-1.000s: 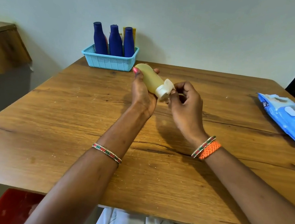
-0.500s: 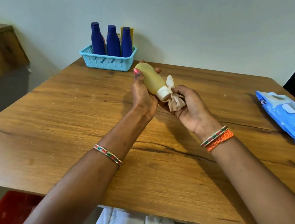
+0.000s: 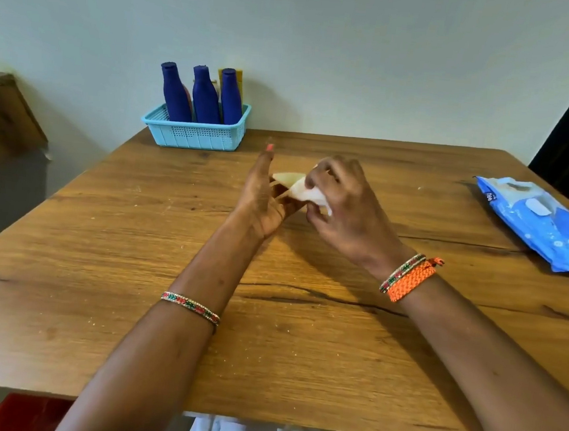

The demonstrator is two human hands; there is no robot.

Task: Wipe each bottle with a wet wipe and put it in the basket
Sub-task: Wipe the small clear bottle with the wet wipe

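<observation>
The yellow bottle (image 3: 288, 180) is held above the middle of the tabletop (image 3: 133, 271) in the single head view, lying roughly level between the two hands and mostly hidden by them; only a pale yellow part of its body shows. It is supported by the left hand (image 3: 264, 199), whose thumb points up with a pink nail at its tip, while the fingers (image 3: 283, 194) are seen beneath the bottle; how tightly they curl round it cannot be told, as this part is blurred. A white wet wipe (image 3: 307, 194) is pressed over the right end of the bottle by the right hand (image 3: 342, 203), whose fingers are curled round the wipe and pinch it against the bottle.

A beaded bangle (image 3: 190, 307) is worn on the left forearm, and a beaded bangle with an orange braided band (image 3: 411, 281) just beside it is worn on the right wrist.

At the far left corner of the tabletop a light blue plastic basket (image 3: 197, 133) is placed against the wall. Three dark blue bottles (image 3: 204, 96) are stood upright in it, with a yellow bottle partly seen behind them. A blue pack of wet wipes (image 3: 540, 220) is laid flat near the right edge of the tabletop, well apart from the hands.
</observation>
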